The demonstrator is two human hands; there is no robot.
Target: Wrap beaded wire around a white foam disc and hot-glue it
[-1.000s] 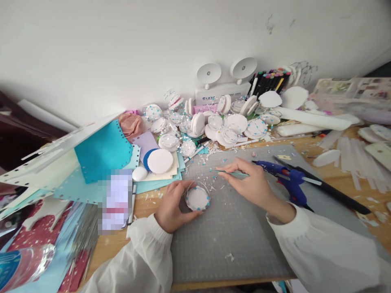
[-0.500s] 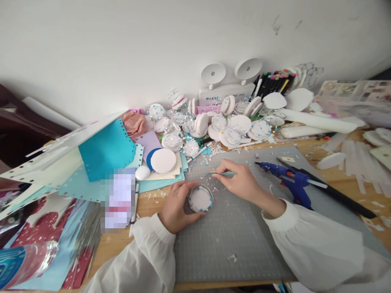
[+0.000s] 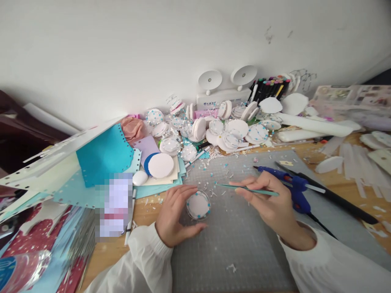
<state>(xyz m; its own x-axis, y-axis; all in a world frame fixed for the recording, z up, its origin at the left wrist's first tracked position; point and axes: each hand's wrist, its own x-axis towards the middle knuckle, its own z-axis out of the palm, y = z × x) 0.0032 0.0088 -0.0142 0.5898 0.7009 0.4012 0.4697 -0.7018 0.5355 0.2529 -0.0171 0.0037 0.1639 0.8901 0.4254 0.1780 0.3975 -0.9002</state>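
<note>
My left hand [image 3: 174,213] curls round a small clear round case [image 3: 198,204] with a white disc and tiny blue beads inside, resting on the grey cutting mat [image 3: 238,240]. My right hand [image 3: 269,201] pinches a pair of teal tweezers [image 3: 247,189], tips pointing left and hovering just right of the case. Small blue and white scraps lie scattered on the mat beyond the case.
A blue glue gun [image 3: 290,183] lies right of my right hand. Several white bead-filled discs [image 3: 226,130] are heaped at the back by a marker stand [image 3: 269,87]. Coloured card sheets [image 3: 104,152] are stacked at the left, and white foam strips [image 3: 357,162] lie at the right.
My right hand has drawn back to the right and nearer me with the tweezers. My left hand stays on the case.
</note>
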